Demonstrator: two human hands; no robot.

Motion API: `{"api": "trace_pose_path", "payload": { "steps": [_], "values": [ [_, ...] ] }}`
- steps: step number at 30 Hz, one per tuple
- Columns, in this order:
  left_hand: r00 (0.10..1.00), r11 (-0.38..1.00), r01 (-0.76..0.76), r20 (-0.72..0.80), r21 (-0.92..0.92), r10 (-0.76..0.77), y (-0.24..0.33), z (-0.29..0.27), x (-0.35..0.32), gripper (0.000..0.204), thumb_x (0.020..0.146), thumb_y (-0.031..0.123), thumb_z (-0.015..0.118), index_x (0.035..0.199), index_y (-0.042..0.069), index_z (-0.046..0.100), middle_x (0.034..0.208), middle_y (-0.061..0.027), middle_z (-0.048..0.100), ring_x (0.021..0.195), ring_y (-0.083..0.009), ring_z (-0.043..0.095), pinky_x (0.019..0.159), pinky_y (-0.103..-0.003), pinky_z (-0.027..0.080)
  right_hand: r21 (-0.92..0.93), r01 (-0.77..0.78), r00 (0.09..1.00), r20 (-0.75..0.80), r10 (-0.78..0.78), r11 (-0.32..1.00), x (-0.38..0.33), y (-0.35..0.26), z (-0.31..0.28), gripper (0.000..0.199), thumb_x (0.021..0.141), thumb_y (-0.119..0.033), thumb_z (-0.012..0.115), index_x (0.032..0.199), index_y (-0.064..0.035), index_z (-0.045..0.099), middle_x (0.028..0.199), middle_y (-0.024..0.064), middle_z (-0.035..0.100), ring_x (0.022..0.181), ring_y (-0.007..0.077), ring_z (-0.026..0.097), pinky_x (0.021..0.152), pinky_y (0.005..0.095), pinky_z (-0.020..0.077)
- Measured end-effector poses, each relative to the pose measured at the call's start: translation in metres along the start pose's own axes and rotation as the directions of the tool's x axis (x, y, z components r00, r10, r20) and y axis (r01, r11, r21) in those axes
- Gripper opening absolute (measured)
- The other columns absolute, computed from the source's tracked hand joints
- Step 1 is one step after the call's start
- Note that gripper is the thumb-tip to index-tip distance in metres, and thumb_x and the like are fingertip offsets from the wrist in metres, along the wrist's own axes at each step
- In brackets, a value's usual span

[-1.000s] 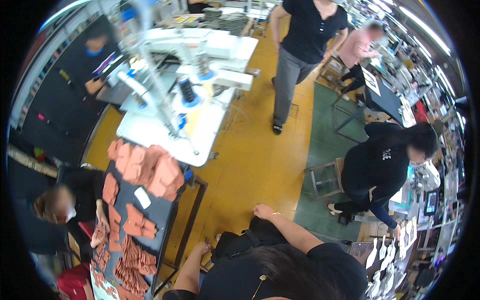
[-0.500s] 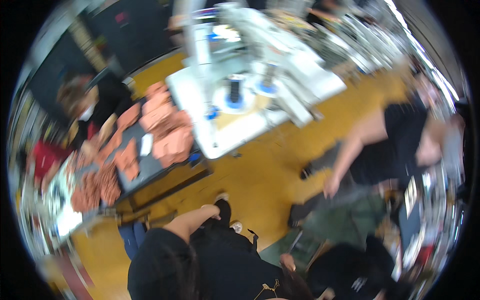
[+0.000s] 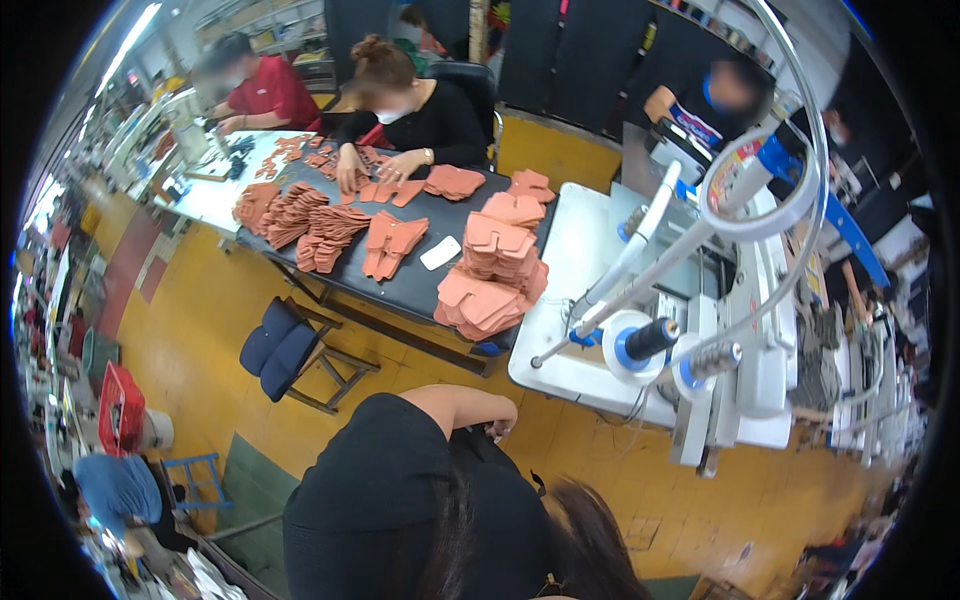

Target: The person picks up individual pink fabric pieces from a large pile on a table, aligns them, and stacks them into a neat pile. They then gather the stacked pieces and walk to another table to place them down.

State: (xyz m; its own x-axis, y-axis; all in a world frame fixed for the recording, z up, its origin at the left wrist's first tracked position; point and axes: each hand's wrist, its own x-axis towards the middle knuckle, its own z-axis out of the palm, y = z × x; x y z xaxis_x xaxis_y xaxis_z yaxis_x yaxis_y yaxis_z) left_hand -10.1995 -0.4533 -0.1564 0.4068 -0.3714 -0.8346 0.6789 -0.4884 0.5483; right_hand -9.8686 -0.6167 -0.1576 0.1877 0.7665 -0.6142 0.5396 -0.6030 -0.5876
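Closest in, the left hand [image 3: 497,427] lay at the end of a bare, bent forearm, pressed against the person's own black clothing [image 3: 400,500] at the waist. Its fingers were curled in toward the cloth, but I could not tell whether they gripped anything or only rested there. The right hand was out of sight.

Just past the hand was yellow floor [image 3: 420,365]. To the left on it stood a wooden stool [image 3: 280,345] with a dark blue cushion, and further left a red crate [image 3: 118,405].

Ahead and to the right was a white table [image 3: 575,270] with a sewing machine. At its near edge sat a spool of dark thread [image 3: 650,338] on a blue base, and a greyer spool [image 3: 710,360] just beside it.

Touching the white table's left side was a long black table [image 3: 420,285]. On its near right end sat the tall stack of reddish-brown cut pieces [image 3: 490,295], the nearest work to the hand yet well apart from it. Smaller heaps of the same pieces were spread along the tabletop, with a small white flat thing [image 3: 440,253] between them.

At the far side, a seated person in black [image 3: 430,115] had both hands on the pieces. Beyond, to the left, sat a person in red [image 3: 265,90].
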Motion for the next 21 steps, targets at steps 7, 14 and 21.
{"api": "trace_pose_path", "payload": {
  "steps": [7, 14, 21],
  "values": [
    [0.746, 0.676, 0.377, -0.226, -0.633, -0.627, 0.010, 0.008, -0.028, 0.030, 0.083, 0.038, 0.063, 0.107, 0.022, 0.072, 0.108, 0.0012, 0.069, 0.099, -0.0201, 0.064, 0.083, -0.045, 0.049, -0.105, 0.129, 0.978, 0.178, -0.109, 0.986, 0.058, -0.047, -0.013, 0.026, 0.082, -0.024, 0.055, 0.089, -0.0019, 0.068, 0.093, 0.0244, 0.067, 0.090, 0.0422, 0.065, 0.079, 0.0479, 0.0523],
    [0.728, 0.561, 0.298, -0.196, -0.772, -0.657, 0.028, 0.015, -0.057, 0.037, 0.079, 0.040, 0.068, 0.112, 0.024, 0.070, 0.116, 0.0008, 0.066, 0.105, -0.0207, 0.062, 0.087, -0.045, 0.048, -0.222, 0.109, 0.970, 0.239, -0.054, 0.969, 0.078, -0.023, -0.047, 0.029, 0.085, -0.026, 0.052, 0.092, -0.0017, 0.068, 0.093, 0.0257, 0.066, 0.091, 0.0431, 0.064, 0.081, 0.0485, 0.0516],
    [0.801, 0.638, 0.345, -0.138, -0.688, -0.582, 0.035, 0.004, -0.050, 0.065, 0.085, 0.059, 0.059, 0.134, 0.016, 0.055, 0.135, -0.0049, 0.056, 0.120, -0.0258, 0.056, 0.098, -0.045, 0.044, -0.143, -0.053, 0.997, 0.043, 0.060, 0.988, 0.037, 0.035, -0.063, 0.032, 0.088, -0.027, 0.049, 0.094, -0.0015, 0.067, 0.093, 0.0269, 0.066, 0.091, 0.0440, 0.064, 0.082, 0.0492, 0.0508]
  ]
}}
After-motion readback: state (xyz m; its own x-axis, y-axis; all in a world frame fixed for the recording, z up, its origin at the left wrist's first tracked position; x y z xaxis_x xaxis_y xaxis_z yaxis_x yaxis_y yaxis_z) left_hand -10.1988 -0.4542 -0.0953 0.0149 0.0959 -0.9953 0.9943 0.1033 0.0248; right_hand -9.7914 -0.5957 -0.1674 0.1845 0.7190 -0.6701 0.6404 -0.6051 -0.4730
